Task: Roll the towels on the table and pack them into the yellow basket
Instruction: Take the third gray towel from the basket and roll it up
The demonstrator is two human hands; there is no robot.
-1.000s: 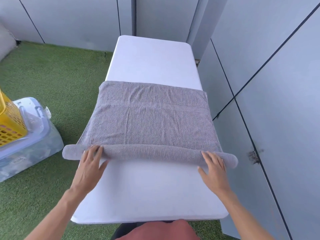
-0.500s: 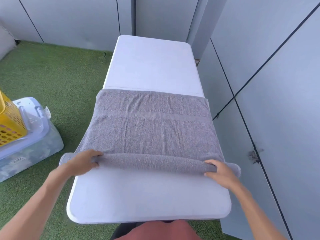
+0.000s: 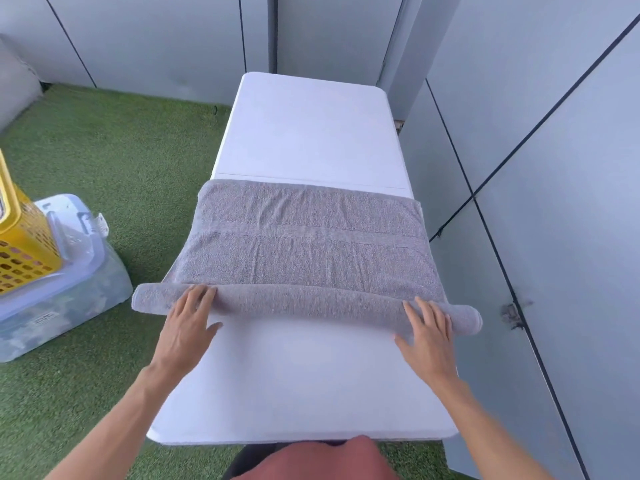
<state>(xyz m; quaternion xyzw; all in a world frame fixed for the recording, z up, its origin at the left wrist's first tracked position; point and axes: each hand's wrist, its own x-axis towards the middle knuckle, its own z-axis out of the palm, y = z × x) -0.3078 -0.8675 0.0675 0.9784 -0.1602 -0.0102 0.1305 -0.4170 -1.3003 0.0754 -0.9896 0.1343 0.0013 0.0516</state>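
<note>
One white worktop [image 3: 311, 133] carries one grey towel [image 3: 304, 237], its near edge rolled, with one yellow basket [image 3: 20, 244] on one clear bin [image 3: 69, 285] left of the worktop, while two flat hands, left [image 3: 187, 327] and right [image 3: 427, 336], press the roll, neither grip closed.

Grey towel [image 3: 308, 244] across white table [image 3: 311, 133], near edge rolled — roll ends overhang both sides. Left hand [image 3: 187, 327] and right hand [image 3: 427, 336] flat, fingers spread, on roll. Yellow basket [image 3: 20, 244] atop clear bin [image 3: 69, 289] on green turf [image 3: 131, 150].
</note>
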